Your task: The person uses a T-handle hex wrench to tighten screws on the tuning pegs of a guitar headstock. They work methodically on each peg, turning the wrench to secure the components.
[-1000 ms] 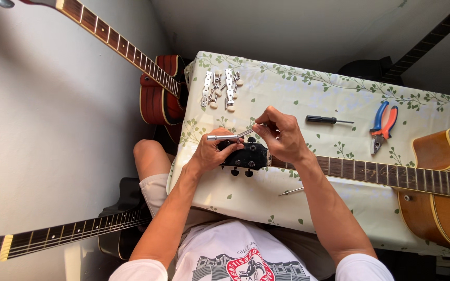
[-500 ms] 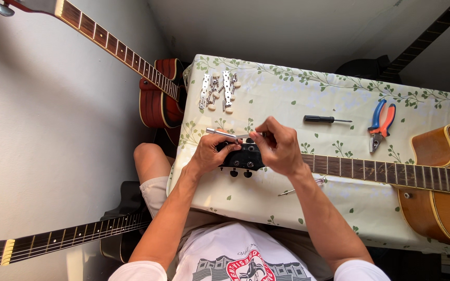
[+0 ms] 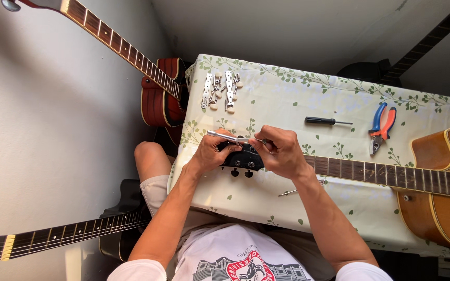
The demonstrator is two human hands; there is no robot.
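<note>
Acoustic guitar (image 3: 391, 177) lies flat across the table (image 3: 266, 93), body at the right edge of frame, neck running left so the black headstock (image 3: 243, 157) sits centre frame, right in front of the seated person. That puts the work within easy reach of both hands.

Left hand (image 3: 212, 155) wraps the headstock from the left, fingers curled over its end, apparently to pin it steady. A thin silver rod-like tool (image 3: 233, 138) lies across the top of that hand, pointing right.

Right hand (image 3: 282, 153) sits on the headstock from the right, fingers closed in a pinch at the tool's right tip. Looks like it's guiding the tip onto the hardware. Can't tell which hand carries the tool's weight, or what exactly the tip meets; the fingers hide it.

Two black tuner knobs (image 3: 240, 173) stick out under the headstock's near edge.

Two silver tuning-machine strips (image 3: 220, 91) with cream knobs are parked upper left of the table, clear of the hands. A small black-handled screwdriver (image 3: 326, 121) lies upper centre, blue-and-orange pliers (image 3: 381, 127) to its right. Another thin tool (image 3: 290, 192) lies just below the neck by the right wrist.

Off the table: a red guitar (image 3: 157, 93) leans at upper left, another guitar neck (image 3: 63, 234) crosses lower left.
</note>
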